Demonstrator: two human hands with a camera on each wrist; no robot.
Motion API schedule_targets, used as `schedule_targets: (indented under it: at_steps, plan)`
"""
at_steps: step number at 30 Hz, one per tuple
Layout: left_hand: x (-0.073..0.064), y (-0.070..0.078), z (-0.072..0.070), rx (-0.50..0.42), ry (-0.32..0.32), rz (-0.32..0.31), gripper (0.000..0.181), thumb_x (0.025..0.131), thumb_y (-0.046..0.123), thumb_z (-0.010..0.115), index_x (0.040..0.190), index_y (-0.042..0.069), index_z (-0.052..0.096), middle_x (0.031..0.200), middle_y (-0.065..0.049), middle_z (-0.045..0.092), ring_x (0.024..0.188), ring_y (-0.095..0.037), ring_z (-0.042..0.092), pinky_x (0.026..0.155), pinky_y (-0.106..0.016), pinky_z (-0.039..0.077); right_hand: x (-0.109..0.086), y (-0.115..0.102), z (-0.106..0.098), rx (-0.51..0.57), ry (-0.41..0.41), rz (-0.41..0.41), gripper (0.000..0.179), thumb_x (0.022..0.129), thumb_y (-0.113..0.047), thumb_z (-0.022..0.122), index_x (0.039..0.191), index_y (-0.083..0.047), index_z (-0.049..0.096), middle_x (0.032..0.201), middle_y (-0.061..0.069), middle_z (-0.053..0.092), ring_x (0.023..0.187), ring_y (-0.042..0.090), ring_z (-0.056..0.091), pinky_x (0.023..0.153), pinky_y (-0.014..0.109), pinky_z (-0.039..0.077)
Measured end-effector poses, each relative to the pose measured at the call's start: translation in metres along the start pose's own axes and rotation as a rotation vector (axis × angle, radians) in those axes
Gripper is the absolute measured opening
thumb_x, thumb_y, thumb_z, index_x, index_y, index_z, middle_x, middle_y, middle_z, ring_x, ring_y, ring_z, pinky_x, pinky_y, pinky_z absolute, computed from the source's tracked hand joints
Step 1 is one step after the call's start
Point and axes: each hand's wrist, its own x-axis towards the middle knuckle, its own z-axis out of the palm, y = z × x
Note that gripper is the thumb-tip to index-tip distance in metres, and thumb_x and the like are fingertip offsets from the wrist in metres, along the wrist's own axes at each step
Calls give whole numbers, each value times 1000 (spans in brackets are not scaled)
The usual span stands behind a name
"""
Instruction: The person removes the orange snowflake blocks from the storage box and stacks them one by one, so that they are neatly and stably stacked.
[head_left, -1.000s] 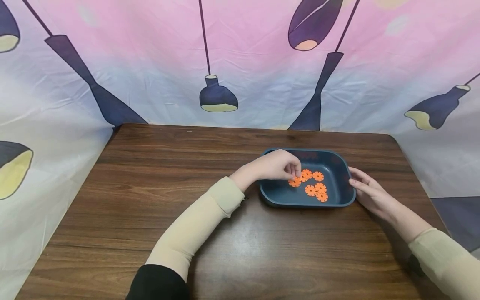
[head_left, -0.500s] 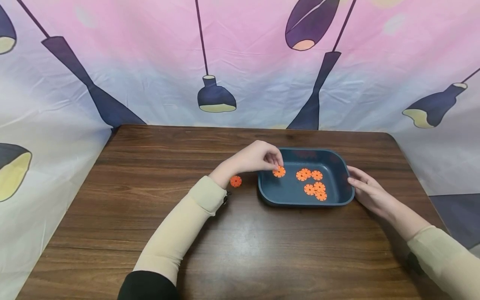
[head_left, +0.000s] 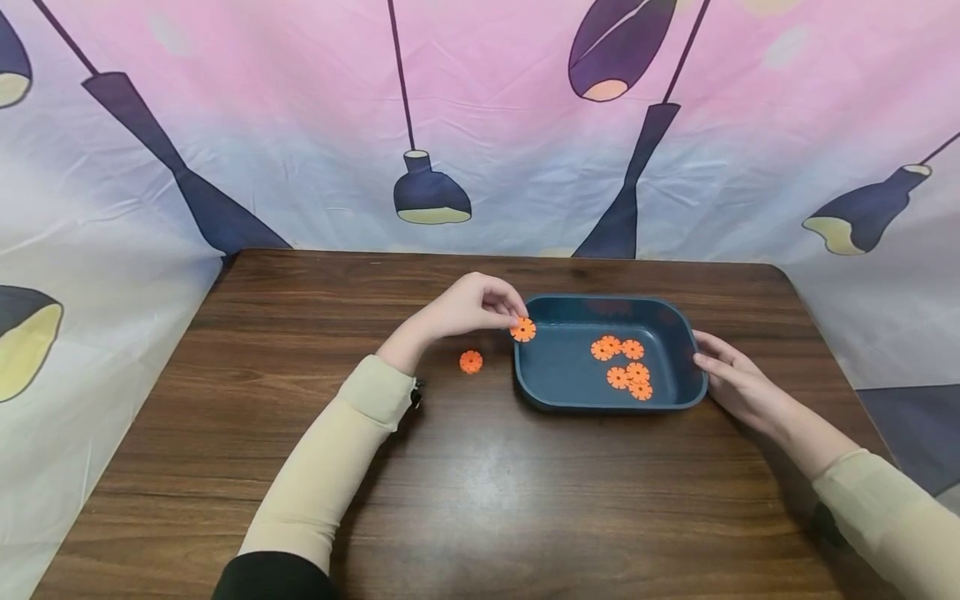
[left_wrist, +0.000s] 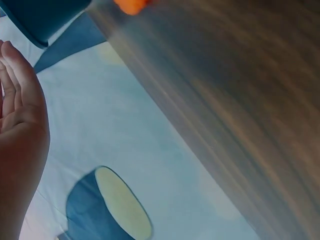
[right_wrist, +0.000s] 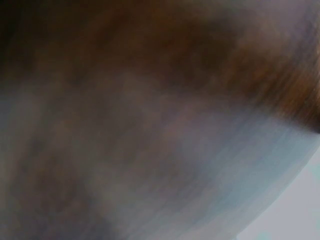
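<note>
Between thumb and fingertips my left hand point(head_left: 476, 306) pinches an orange notched disc point(head_left: 523, 330), which overlaps the left rim of a dark blue rectangular basin point(head_left: 555, 406) in the head view. My right hand point(head_left: 742, 387) grips the basin's right end, thumb at the rim and fingers along the outside. Several more orange discs point(head_left: 632, 349) lie in the basin, some overlapping. Another orange disc point(head_left: 471, 362) rests on the table, left of the basin. The left wrist view catches part of the left hand point(left_wrist: 22, 100) and the basin's corner point(left_wrist: 45, 17). The right wrist view is blurred.
The brown wooden table point(head_left: 487, 500) reaches back to a hanging cloth point(head_left: 322, 125) printed with lamps. The basin stands right of the table's middle, its left side near the loose disc.
My left hand has moved left from inside the basin to its left rim, bringing one orange disc along. The disc on the table has come into view. The right hand stays at the basin.
</note>
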Motion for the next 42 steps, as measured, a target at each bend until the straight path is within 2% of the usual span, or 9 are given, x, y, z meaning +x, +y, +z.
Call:
schedule_targets:
  at_steps: [8,11,15,19,21,28,35,42]
  plan:
    - [-18,-15,-12,21,54,-58,11,93,2,78,104,1,80,99,-13,80,86,-13,73,85,-29,63,1,0,0,8,7,2,35,114,-12,42,143,-31,50,134,-16,64,122,-5,63,100,12,50]
    - [-22,-21,-14,33,54,-80,11,93,2,79,104,1,81,98,-12,81,84,-11,73,82,-27,62,1,0,-1,2,9,5,35,114,-12,43,143,-30,49,135,-16,63,122,-5,62,100,11,49]
    - [-27,-30,-17,65,34,-102,11,92,2,79,103,1,82,96,-12,82,81,-11,75,77,-25,61,1,0,-1,7,7,2,35,114,-12,42,143,-30,49,134,-16,64,122,-5,63,100,12,50]
    - [-30,-35,-19,91,10,-108,11,92,2,80,103,1,84,97,-14,83,83,-22,78,73,-25,60,0,-1,-1,18,6,2,35,114,-11,42,143,-30,50,134,-16,65,121,-4,64,100,12,50]
    - [-32,-36,-21,98,-9,-117,11,92,2,80,103,0,84,97,-15,83,83,-23,79,72,-24,60,0,-1,0,13,4,4,36,114,-12,42,143,-31,50,134,-17,64,122,-5,63,100,12,50]
    - [-33,-40,-24,121,-93,-153,12,91,-1,79,102,-2,83,91,-14,82,73,-3,70,69,-22,58,0,-1,1,16,6,4,35,114,-12,42,142,-32,52,133,-17,66,121,-5,64,99,11,50]
    - [-32,-40,-23,126,-135,-177,11,90,-3,78,100,-3,83,91,-17,82,71,-2,70,69,-22,59,1,0,0,15,7,-2,36,114,-11,42,141,-32,53,134,-18,65,122,-5,63,100,11,50]
    - [-31,-42,-22,196,-149,-187,11,90,-3,76,98,-1,83,92,-13,81,73,-3,68,71,-21,57,1,0,0,15,2,-2,36,114,-11,42,142,-32,52,134,-18,65,122,-5,63,100,11,49]
